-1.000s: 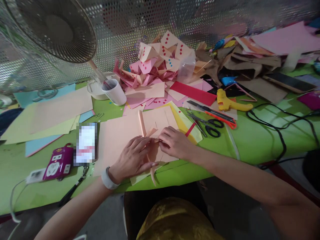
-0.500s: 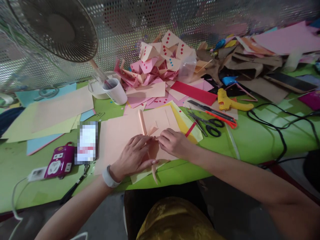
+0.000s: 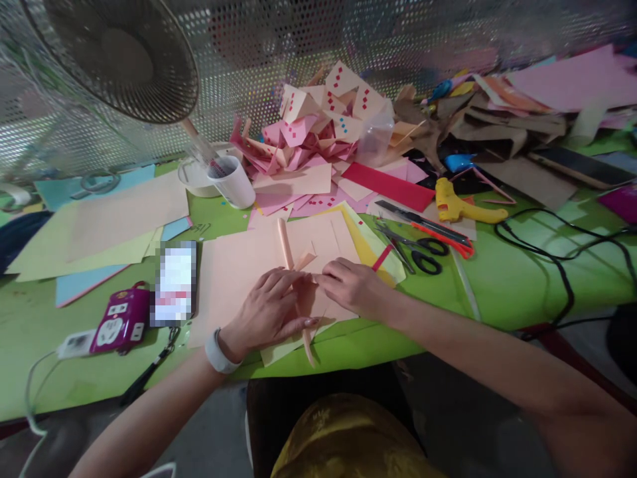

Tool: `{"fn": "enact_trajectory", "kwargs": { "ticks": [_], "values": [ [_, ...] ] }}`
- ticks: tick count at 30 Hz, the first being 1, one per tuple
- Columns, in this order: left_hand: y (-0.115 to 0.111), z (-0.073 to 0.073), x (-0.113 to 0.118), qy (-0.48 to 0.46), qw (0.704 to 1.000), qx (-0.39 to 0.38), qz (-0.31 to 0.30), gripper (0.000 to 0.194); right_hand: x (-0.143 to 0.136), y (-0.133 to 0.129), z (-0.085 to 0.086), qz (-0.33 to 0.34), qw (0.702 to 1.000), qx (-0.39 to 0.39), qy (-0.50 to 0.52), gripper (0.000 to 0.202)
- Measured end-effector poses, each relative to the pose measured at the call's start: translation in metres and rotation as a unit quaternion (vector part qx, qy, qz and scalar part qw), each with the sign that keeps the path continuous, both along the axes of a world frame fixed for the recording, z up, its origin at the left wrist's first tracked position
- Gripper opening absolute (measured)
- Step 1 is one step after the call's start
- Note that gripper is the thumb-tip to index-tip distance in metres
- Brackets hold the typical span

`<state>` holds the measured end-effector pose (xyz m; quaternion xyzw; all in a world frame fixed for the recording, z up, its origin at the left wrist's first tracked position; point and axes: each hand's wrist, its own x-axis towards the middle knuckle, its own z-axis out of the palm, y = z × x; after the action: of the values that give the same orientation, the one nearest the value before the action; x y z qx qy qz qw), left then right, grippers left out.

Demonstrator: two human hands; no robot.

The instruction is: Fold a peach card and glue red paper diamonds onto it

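My left hand [image 3: 269, 311] lies flat, fingers spread, on a peach paper sheet [image 3: 233, 272] at the near edge of the green table [image 3: 497, 279]. My right hand [image 3: 351, 285] meets it fingertip to fingertip, pinching a small fold of the same peach paper. A long rolled peach paper tube [image 3: 285, 243] runs under both hands, its lower end poking out near the table edge. A white band sits on my left wrist.
Black scissors [image 3: 423, 249], a cutter [image 3: 423, 226] and a yellow glue gun [image 3: 460, 206] lie to the right, with a black cable [image 3: 557, 255]. A phone [image 3: 174, 282], a purple device [image 3: 119, 322], a white cup [image 3: 233, 180], a fan [image 3: 124, 56] and a folded pink paper pile [image 3: 318, 126] surround.
Both hands stay on the peach paper; my fingertips shift slightly at the fold. The view has drifted a little.
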<state>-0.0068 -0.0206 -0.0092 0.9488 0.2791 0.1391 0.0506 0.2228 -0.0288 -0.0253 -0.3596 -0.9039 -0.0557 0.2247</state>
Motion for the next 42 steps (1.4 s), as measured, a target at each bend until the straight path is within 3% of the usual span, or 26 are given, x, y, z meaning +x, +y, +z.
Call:
{"fn": "enact_trajectory", "kwargs": {
  "ticks": [7, 15, 18, 24, 37, 40, 42],
  "values": [
    [0.001, -0.003, -0.001, 0.003, 0.999, 0.032, -0.003, 0.051, 0.001, -0.001, 0.004, 0.005, 0.999, -0.049, 0.014, 0.015],
    [0.001, -0.001, 0.000, 0.005, 1.000, 0.028, -0.001, 0.054, -0.004, -0.006, 0.008, -0.052, 0.997, -0.039, 0.039, 0.020],
    [0.001, -0.003, 0.000, 0.013, 0.999, 0.030, 0.004, 0.052, -0.005, -0.005, 0.012, -0.118, 0.983, -0.123, 0.063, 0.026],
    [0.000, -0.003, 0.000, 0.016, 0.999, 0.032, 0.005, 0.057, -0.008, 0.005, 0.028, -0.193, 0.921, -0.335, 0.046, 0.035],
    [-0.001, 0.000, -0.001, -0.003, 0.999, -0.023, 0.035, 0.054, -0.012, 0.024, 0.043, -0.195, 0.886, -0.420, -0.039, 0.031],
    [0.000, 0.006, -0.003, -0.052, 0.997, -0.041, 0.047, 0.046, -0.013, 0.027, 0.049, -0.192, 0.864, -0.465, -0.029, 0.033],
    [0.003, 0.011, -0.004, -0.110, 0.988, -0.050, 0.099, 0.036, -0.012, 0.028, 0.050, -0.187, 0.855, -0.484, -0.020, 0.031]
  ]
}}
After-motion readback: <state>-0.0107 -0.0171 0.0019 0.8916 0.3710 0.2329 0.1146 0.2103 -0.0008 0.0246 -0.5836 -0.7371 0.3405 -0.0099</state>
